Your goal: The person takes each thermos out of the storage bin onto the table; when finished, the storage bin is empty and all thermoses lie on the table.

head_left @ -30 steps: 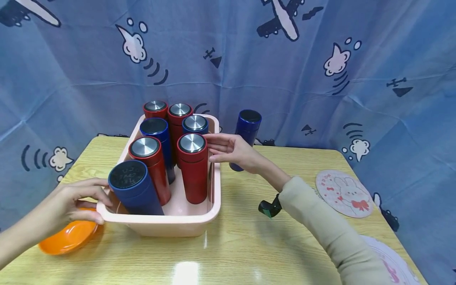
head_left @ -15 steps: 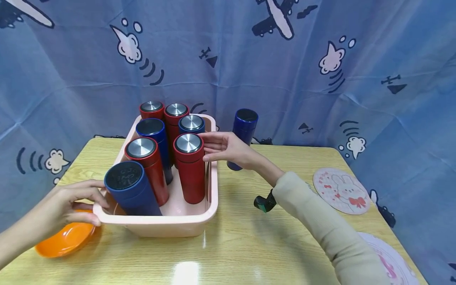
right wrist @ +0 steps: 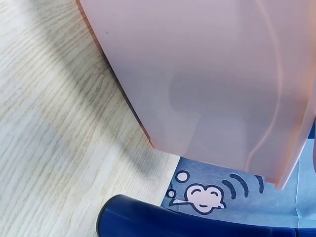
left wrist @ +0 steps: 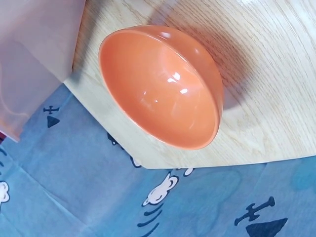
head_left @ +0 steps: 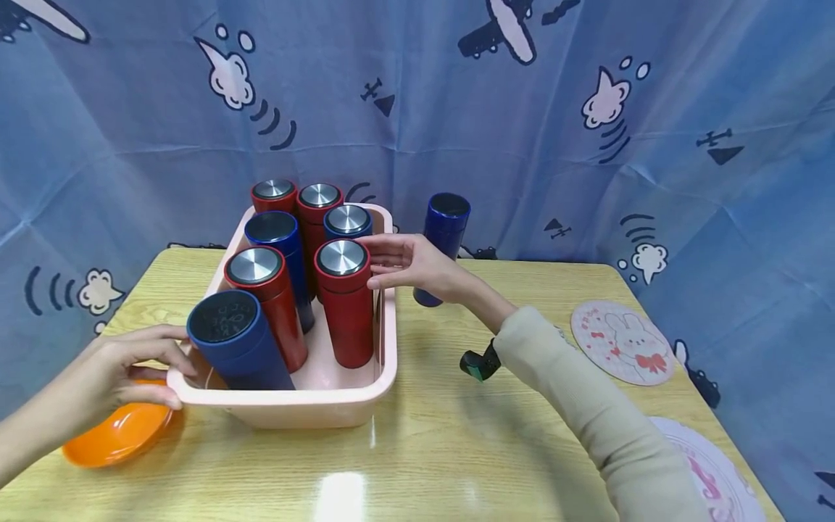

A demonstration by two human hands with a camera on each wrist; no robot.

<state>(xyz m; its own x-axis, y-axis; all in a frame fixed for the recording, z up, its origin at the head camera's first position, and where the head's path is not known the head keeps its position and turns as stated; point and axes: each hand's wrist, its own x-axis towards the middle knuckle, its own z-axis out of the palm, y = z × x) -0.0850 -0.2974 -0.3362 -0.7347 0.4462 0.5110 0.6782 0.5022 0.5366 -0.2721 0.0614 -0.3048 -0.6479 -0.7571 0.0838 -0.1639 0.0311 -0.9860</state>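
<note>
The right hand [head_left: 417, 270] reaches with straight, spread fingers to the cap of the nearest red flask [head_left: 344, 301], which stands upright at the right wall inside the pink tub [head_left: 313, 406]; nothing is gripped yet. The left hand [head_left: 124, 370] curls its fingers over the tub's near-left corner and steadies it. The step looks like picking a flask out; closing round the smooth cylinder calls for a firm wrap below its brushed metal lid. The tub is matte plastic, the orange bowl [left wrist: 160, 86] glossy, and the tabletop [head_left: 457, 449] is grained wood.
</note>
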